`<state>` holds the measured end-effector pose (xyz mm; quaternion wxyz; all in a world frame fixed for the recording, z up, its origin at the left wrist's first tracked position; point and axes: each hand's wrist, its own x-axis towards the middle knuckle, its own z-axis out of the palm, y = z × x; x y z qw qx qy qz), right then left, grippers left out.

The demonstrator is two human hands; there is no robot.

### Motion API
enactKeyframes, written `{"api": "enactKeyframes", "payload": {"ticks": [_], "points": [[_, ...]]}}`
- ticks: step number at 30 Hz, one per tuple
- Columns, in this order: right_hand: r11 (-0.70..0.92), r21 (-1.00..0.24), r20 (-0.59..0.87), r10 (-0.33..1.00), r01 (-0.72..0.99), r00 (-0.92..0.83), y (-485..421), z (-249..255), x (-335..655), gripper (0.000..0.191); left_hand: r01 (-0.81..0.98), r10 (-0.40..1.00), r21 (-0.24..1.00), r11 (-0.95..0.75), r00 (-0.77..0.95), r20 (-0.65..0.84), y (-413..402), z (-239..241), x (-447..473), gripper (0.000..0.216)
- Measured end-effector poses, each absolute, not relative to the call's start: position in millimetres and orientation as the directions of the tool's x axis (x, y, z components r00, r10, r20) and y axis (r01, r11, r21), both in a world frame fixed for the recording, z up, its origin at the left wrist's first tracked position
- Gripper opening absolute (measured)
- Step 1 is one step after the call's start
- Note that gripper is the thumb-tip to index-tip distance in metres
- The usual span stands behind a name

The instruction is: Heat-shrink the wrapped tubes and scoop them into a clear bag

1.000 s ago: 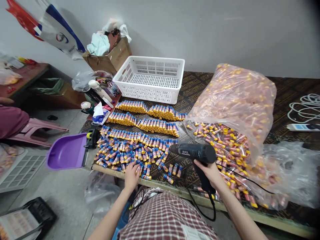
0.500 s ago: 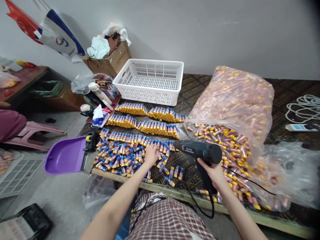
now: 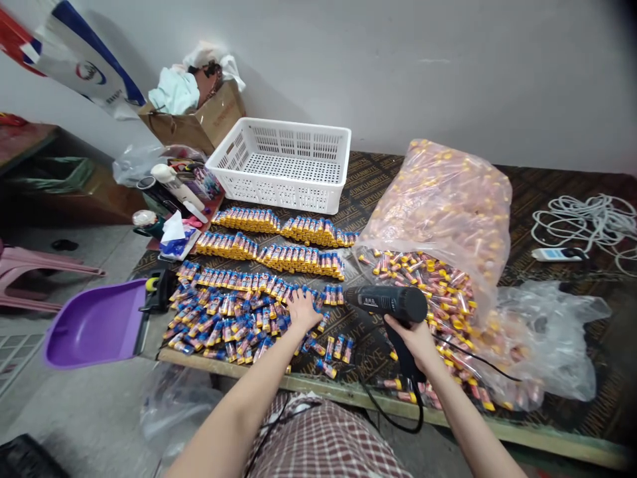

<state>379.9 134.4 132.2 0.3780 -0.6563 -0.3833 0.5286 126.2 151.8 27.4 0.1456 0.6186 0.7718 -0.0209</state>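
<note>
My right hand [image 3: 417, 342] grips the handle of a black heat gun [image 3: 387, 302], its nozzle pointing left over the table. My left hand [image 3: 302, 309] lies flat, fingers spread, on a loose heap of small blue-and-yellow tubes [image 3: 233, 315]. Behind the heap lie neat rows of the same tubes [image 3: 271, 242]. To the right, a large clear bag [image 3: 440, 206] spills red-and-yellow tubes [image 3: 442, 285] onto the table.
A white plastic basket [image 3: 283, 159] stands at the back. A purple dustpan [image 3: 92, 324] hangs off the table's left edge. Bottles and clutter [image 3: 172, 192] sit at the left, a cardboard box [image 3: 199, 119] behind. A white cable coil [image 3: 587, 222] and crumpled plastic [image 3: 547, 325] lie right.
My left hand moved from the table's front edge up onto the loose tubes. The heat gun stayed nearly in place. The view shifted right.
</note>
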Motion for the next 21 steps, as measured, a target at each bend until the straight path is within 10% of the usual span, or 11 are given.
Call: {"api": "enactKeyframes", "payload": {"ticks": [11,21], "points": [[-0.318,-0.932,-0.329,0.944,0.173,-0.034,147,123,340,0.045,0.963,0.999,0.267,-0.028,0.038,-0.033,62,29,77,0.026],[-0.238,-0.958,-0.264,0.95,0.162,-0.165,159,123,275,0.049,0.879,0.951,0.414,0.238,-0.298,0.086,70,37,9,0.021]]}}
